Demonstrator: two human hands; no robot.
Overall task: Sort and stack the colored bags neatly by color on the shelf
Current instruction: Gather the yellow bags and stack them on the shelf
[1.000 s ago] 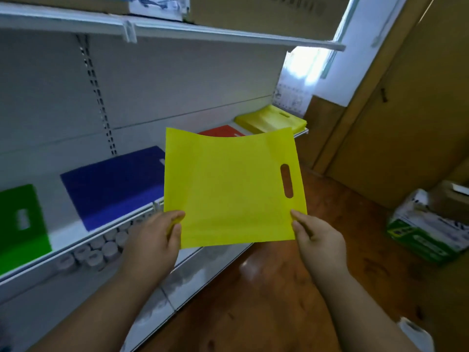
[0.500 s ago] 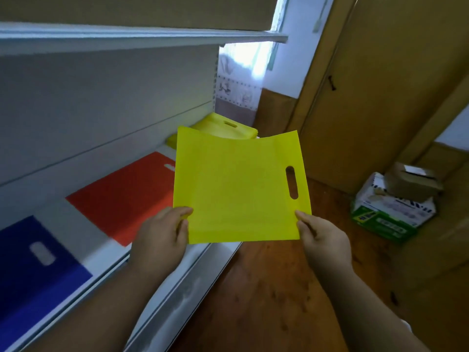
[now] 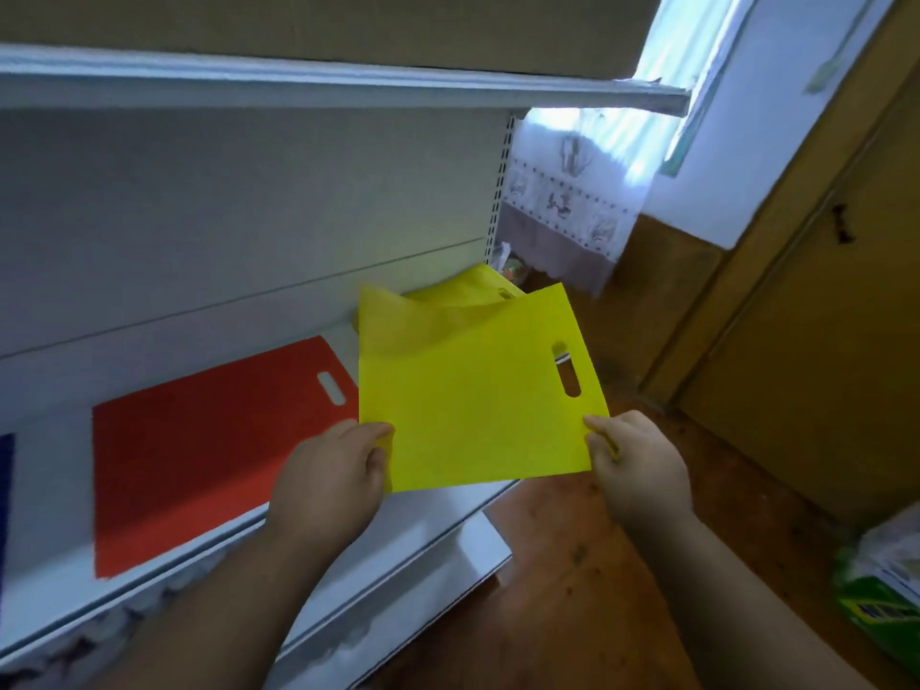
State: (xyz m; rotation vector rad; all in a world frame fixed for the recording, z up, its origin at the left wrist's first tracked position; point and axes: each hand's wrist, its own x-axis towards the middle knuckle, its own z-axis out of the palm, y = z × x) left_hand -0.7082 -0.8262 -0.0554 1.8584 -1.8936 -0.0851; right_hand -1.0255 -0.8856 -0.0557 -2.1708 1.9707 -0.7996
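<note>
I hold a flat yellow bag (image 3: 473, 400) with a slot handle by its two near corners. My left hand (image 3: 333, 480) pinches the near left corner and my right hand (image 3: 632, 465) pinches the near right one. Its far edge hangs over the yellow stack (image 3: 473, 286) at the right end of the white shelf (image 3: 55, 580). A red bag (image 3: 209, 440) lies flat on the shelf to the left of it. A sliver of a blue bag (image 3: 5, 490) shows at the left edge.
An upper shelf (image 3: 348, 87) with a cardboard box on it overhangs the bags. A lower shelf (image 3: 423, 575) juts out below. A wooden door (image 3: 821, 341) stands at right, with a green and white box (image 3: 881, 585) on the brown floor.
The view has swung right along the shelf: the green and blue bags slid out of sight. Both hands carried the yellow bag forward, over the yellow stack.
</note>
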